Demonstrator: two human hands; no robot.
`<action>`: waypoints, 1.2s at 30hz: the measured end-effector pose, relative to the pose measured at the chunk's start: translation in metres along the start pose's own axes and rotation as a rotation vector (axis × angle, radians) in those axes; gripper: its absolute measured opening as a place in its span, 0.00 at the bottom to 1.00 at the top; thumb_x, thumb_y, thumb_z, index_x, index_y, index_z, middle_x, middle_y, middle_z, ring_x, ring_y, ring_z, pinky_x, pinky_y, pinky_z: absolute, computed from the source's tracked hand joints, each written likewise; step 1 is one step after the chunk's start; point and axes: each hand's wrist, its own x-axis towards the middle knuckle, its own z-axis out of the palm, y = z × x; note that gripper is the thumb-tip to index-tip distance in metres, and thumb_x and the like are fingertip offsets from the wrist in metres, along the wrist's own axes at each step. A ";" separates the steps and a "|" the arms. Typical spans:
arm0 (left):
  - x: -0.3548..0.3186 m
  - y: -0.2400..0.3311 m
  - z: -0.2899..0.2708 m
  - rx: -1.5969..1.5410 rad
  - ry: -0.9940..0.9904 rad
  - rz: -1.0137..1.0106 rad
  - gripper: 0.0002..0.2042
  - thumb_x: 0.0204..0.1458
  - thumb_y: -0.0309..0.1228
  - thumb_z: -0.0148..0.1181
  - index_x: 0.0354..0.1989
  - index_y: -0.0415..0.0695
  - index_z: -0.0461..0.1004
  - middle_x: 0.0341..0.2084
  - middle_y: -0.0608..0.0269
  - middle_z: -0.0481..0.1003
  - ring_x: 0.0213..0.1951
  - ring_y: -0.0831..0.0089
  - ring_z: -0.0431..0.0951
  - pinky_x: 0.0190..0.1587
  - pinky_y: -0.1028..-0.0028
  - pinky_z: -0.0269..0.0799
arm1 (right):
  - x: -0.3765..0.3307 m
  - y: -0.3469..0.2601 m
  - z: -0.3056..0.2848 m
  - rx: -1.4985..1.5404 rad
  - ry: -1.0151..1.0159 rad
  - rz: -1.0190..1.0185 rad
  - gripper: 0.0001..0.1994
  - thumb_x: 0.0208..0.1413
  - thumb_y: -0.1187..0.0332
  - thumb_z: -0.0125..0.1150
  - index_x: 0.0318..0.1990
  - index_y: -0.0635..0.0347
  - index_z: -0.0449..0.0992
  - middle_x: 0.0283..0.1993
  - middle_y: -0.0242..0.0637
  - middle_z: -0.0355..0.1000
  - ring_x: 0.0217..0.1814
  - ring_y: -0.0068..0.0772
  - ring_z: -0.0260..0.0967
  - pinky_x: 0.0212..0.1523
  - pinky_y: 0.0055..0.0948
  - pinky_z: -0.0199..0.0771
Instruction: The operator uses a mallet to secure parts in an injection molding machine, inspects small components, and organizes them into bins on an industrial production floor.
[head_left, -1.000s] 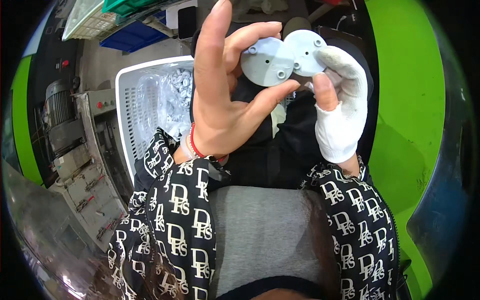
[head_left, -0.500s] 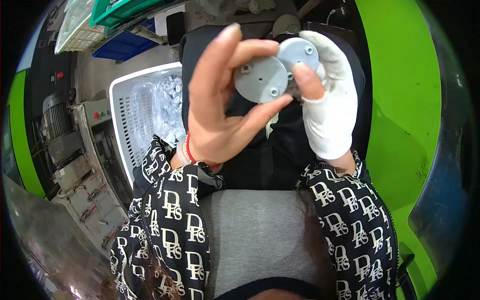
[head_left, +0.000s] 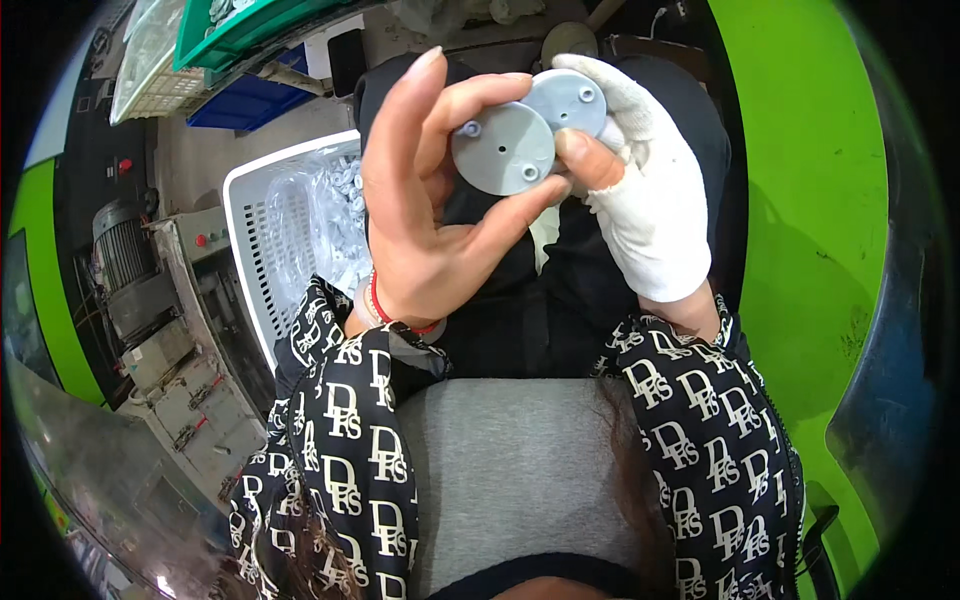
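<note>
Between the thumb and fingers of my bare left hand point(head_left: 425, 200) is a round grey plastic disc point(head_left: 490, 160) with a small centre hole and two raised hollow pegs. My right hand point(head_left: 650, 190), in a white glove that leaves the thumb bare, grips a second disc point(head_left: 570, 95) of similar look, thumb pressed on its face. The left disc overlaps the lower left edge of the right one. Both are held up over my dark-clothed lap, faces toward me. The right fingers are mostly hidden behind their disc.
To the left stands a white perforated basket point(head_left: 255, 220) lined with clear plastic, holding many small grey parts point(head_left: 350, 200). Beyond it are a green crate point(head_left: 240, 40) and a blue bin point(head_left: 250, 95). A motor point(head_left: 125, 245) sits far left; a green surface point(head_left: 800, 200) lies right.
Both hands have shifted slightly left with their discs. The left disc has turned a little, and its pegs now sit at a different angle.
</note>
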 end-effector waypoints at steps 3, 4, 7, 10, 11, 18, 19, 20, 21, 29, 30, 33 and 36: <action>0.001 -0.002 0.005 -0.041 0.000 0.065 0.46 0.37 0.17 0.66 0.63 0.42 0.39 0.48 0.43 0.66 0.48 0.63 0.71 0.48 0.71 0.68 | 0.005 0.002 -0.002 -0.126 0.005 -0.037 0.16 0.53 0.71 0.57 0.49 0.67 0.66 0.44 0.39 0.70 0.42 0.22 0.69 0.40 0.18 0.70; 0.002 -0.002 0.008 -0.052 0.014 0.114 0.44 0.37 0.17 0.66 0.62 0.39 0.43 0.48 0.45 0.67 0.48 0.63 0.71 0.47 0.72 0.69 | 0.006 0.002 -0.003 -0.143 -0.007 -0.041 0.16 0.53 0.71 0.57 0.49 0.67 0.66 0.44 0.39 0.70 0.42 0.22 0.69 0.40 0.18 0.70; 0.002 -0.001 0.009 -0.090 0.018 0.078 0.45 0.37 0.17 0.67 0.62 0.38 0.42 0.48 0.44 0.66 0.48 0.63 0.71 0.48 0.72 0.69 | 0.006 0.001 -0.005 -0.178 0.024 -0.035 0.15 0.53 0.71 0.58 0.46 0.67 0.67 0.43 0.38 0.70 0.40 0.21 0.69 0.38 0.16 0.71; 0.001 0.002 0.002 -0.065 -0.011 -0.054 0.49 0.38 0.16 0.65 0.64 0.46 0.33 0.50 0.39 0.64 0.49 0.61 0.70 0.50 0.70 0.67 | 0.003 -0.001 -0.004 -0.108 -0.027 0.036 0.17 0.54 0.70 0.57 0.49 0.68 0.65 0.44 0.40 0.70 0.41 0.23 0.69 0.37 0.17 0.73; 0.001 0.002 0.001 -0.064 0.016 -0.049 0.48 0.39 0.15 0.63 0.64 0.47 0.34 0.50 0.40 0.64 0.50 0.61 0.70 0.50 0.70 0.67 | 0.001 -0.002 -0.004 -0.022 -0.021 0.059 0.18 0.55 0.69 0.56 0.51 0.69 0.64 0.45 0.41 0.69 0.42 0.25 0.69 0.37 0.18 0.73; 0.004 0.005 -0.002 -0.089 0.114 -0.072 0.47 0.38 0.13 0.63 0.63 0.47 0.36 0.50 0.42 0.64 0.50 0.63 0.70 0.49 0.71 0.69 | 0.000 -0.002 -0.002 0.157 -0.063 0.125 0.22 0.56 0.70 0.47 0.57 0.70 0.57 0.50 0.48 0.65 0.44 0.37 0.70 0.37 0.29 0.76; 0.003 0.011 -0.002 0.033 0.066 -0.057 0.47 0.38 0.13 0.63 0.63 0.47 0.37 0.50 0.43 0.64 0.49 0.63 0.70 0.48 0.71 0.69 | 0.000 -0.003 -0.003 0.179 -0.074 0.127 0.22 0.56 0.70 0.46 0.57 0.70 0.57 0.50 0.48 0.65 0.44 0.38 0.70 0.38 0.30 0.75; 0.001 0.016 -0.004 0.138 0.023 -0.039 0.47 0.38 0.13 0.63 0.63 0.47 0.37 0.50 0.43 0.64 0.49 0.64 0.70 0.48 0.71 0.69 | 0.000 -0.002 -0.003 0.185 -0.063 0.132 0.22 0.56 0.70 0.45 0.57 0.71 0.56 0.50 0.49 0.65 0.44 0.38 0.70 0.38 0.30 0.75; 0.002 0.016 -0.003 0.169 0.024 -0.003 0.47 0.38 0.13 0.63 0.63 0.47 0.37 0.50 0.43 0.64 0.49 0.64 0.69 0.48 0.71 0.69 | -0.001 -0.003 -0.003 0.180 -0.087 0.122 0.22 0.56 0.69 0.44 0.57 0.72 0.56 0.50 0.50 0.65 0.44 0.39 0.70 0.39 0.30 0.74; 0.000 0.005 -0.003 -0.023 0.090 -0.044 0.46 0.38 0.15 0.64 0.63 0.45 0.37 0.50 0.44 0.65 0.50 0.63 0.69 0.50 0.71 0.68 | -0.003 -0.003 0.006 0.095 -0.013 0.178 0.22 0.58 0.65 0.46 0.56 0.70 0.60 0.49 0.45 0.67 0.46 0.35 0.70 0.43 0.28 0.72; 0.000 0.002 -0.001 -0.033 0.084 -0.051 0.46 0.38 0.15 0.64 0.63 0.45 0.37 0.50 0.44 0.65 0.50 0.63 0.69 0.50 0.71 0.68 | -0.004 -0.003 0.007 0.058 0.001 0.185 0.22 0.58 0.63 0.47 0.55 0.69 0.61 0.49 0.43 0.67 0.46 0.33 0.69 0.44 0.26 0.71; -0.001 -0.006 0.006 0.043 0.045 0.087 0.44 0.32 0.21 0.69 0.61 0.40 0.49 0.48 0.50 0.70 0.51 0.56 0.69 0.55 0.66 0.60 | -0.003 0.003 0.011 -0.052 -0.112 0.118 0.23 0.53 0.64 0.58 0.53 0.68 0.64 0.47 0.39 0.69 0.47 0.25 0.67 0.48 0.20 0.66; -0.004 -0.006 0.007 0.062 0.049 0.054 0.42 0.31 0.22 0.69 0.60 0.40 0.53 0.54 0.50 0.63 0.56 0.55 0.62 0.58 0.66 0.56 | -0.007 0.003 0.008 -0.157 -0.053 0.022 0.20 0.52 0.70 0.59 0.52 0.67 0.65 0.47 0.38 0.69 0.46 0.25 0.68 0.48 0.21 0.67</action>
